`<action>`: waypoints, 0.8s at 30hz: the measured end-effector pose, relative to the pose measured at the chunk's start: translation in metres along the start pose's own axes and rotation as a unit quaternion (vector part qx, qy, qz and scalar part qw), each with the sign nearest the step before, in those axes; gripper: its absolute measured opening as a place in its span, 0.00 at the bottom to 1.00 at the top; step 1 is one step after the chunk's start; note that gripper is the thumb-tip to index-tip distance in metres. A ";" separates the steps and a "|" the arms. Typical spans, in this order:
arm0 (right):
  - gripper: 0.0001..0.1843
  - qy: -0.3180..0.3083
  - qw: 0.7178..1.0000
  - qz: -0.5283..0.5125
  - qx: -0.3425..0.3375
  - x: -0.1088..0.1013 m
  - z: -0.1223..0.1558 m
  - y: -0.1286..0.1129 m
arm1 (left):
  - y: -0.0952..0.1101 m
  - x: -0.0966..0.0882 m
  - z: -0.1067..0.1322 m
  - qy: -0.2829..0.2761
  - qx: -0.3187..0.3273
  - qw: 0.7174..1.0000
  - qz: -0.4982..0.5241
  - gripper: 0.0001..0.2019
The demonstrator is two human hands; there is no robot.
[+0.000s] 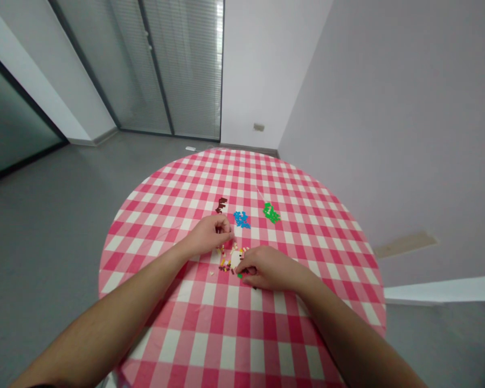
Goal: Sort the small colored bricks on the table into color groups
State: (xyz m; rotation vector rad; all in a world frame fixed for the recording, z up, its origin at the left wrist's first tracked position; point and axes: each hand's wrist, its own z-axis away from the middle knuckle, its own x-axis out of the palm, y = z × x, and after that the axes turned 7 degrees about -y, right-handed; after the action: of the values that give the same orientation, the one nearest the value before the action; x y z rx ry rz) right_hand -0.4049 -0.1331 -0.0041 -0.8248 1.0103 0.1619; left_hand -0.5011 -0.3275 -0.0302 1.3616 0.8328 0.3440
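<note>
My left hand [212,233] is closed in a pinch above the near-middle of the table; what its fingertips hold, if anything, is too small to make out. Lower and to the right, my right hand [264,268] has its thumb and fingers closed at a small green piece [240,276]. Between and below the hands lies a spread of tiny yellow, white and dark brown pieces [225,265], partly covered by the right fingers. Beyond the hands sit a blue pile [241,219], a green pile [271,213] and a dark brown pile [221,204] of small pieces.
A round table with a red-and-white checked cloth [210,345] carries everything. One small pale piece [212,273] lies apart, left of the spread. Past the table are a grey wall [408,118] on the right and a glass partition [186,70] with blinds.
</note>
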 end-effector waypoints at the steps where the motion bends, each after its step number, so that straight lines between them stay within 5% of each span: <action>1: 0.09 0.000 1.000 -0.003 0.000 0.000 0.000 0.000 | -0.001 0.000 0.000 -0.001 0.001 1.000 0.000 0.08; 24: 0.09 0.018 0.999 0.032 0.008 0.007 -0.005 -0.003 | -0.003 0.000 0.000 0.003 -0.004 1.000 -0.022 0.08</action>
State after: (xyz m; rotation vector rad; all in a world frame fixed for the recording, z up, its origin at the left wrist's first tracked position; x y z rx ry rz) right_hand -0.4029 -0.1397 -0.0097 -0.7837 1.0705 0.1932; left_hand -0.5019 -0.3285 -0.0328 1.3331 0.8648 0.3179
